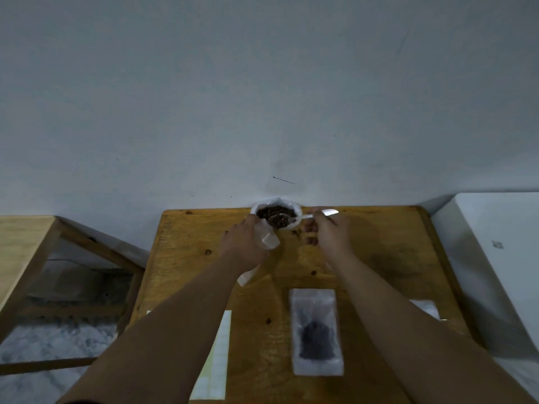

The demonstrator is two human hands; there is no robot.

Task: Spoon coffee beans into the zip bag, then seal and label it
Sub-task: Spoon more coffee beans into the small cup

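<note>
Currently, a spoon [302, 218] loaded with coffee beans [271, 211] is pinched by its handle in the right hand [329, 234], just over the white bowl [297, 225]. A zip bag [267, 239] is gripped in the left hand [248, 243], touching the bowl's near rim, apparently kept close so that few beans are spilt in transfer. Whether its mouth is held apart cannot be told. Nearer than the bowl, a filled bag [316, 330] and a label sheet [217, 354] are laid flat on the table [379, 258], presumably ready for labelling.
</note>
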